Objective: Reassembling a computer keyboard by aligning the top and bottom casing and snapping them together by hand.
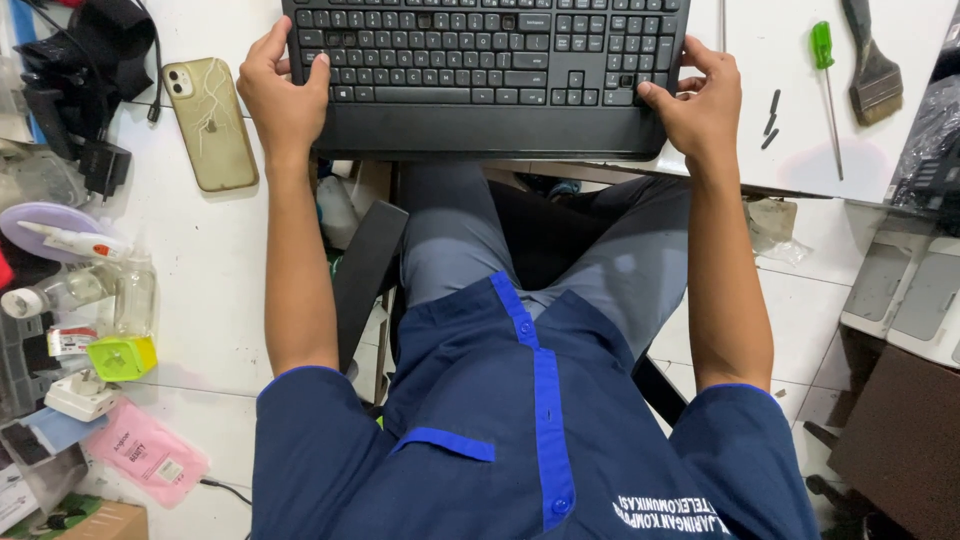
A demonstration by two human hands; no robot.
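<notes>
- The wide black plastic keyboard (485, 75) lies at twelve o'clock on the white worktop (215, 260), its long axis running nine to three.
- The left hand (280, 85) clasps its nine o'clock end, fingers curled over the keys.
- The right hand (695, 100) clasps the three o'clock end, equally close.

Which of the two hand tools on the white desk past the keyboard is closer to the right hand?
The green-handled screwdriver. It lies just beyond the right hand, which grips the black keyboard corner. The paintbrush lies farther out toward the desk's right edge.
</notes>
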